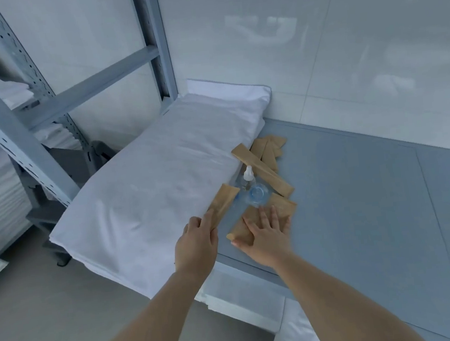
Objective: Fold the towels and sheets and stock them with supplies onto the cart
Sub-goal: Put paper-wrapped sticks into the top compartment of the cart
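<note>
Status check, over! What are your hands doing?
Left hand gripping a brown packet. Right hand flat on packets. Bottles crowd between.

Right of the folded sheets (163, 174) on the cart top (360, 197) lie paper packets (262, 166) and a small bottle (247, 179); shelving (18, 114) stands left.
</note>
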The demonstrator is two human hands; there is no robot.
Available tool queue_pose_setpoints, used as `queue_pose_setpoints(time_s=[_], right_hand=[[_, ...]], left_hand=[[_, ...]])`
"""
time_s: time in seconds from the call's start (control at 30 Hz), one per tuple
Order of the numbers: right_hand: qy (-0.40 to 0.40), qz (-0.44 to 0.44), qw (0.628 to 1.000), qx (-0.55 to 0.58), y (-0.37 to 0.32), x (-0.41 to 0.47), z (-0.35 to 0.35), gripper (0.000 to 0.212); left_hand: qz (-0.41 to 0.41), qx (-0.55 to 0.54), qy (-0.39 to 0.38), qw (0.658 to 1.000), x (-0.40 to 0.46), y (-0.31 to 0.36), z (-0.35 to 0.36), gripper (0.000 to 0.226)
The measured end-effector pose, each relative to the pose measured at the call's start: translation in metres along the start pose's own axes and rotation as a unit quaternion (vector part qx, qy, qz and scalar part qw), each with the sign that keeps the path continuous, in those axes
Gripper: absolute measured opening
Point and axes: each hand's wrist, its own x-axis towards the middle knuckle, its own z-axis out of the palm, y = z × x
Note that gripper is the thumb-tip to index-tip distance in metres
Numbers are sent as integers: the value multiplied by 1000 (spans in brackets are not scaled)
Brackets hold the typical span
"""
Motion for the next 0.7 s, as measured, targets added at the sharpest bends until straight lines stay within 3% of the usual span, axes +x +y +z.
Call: queue_pose_setpoints(time_s=[0.5, 0.7], right_hand=[[27, 3, 1000, 15, 0, -80, 12, 87], [19, -90, 995, -41, 8, -88, 8, 101]], left_hand=[[39, -25, -99, 994, -33, 7, 6, 43], [33, -15, -94, 995, -35, 11, 14, 38]])
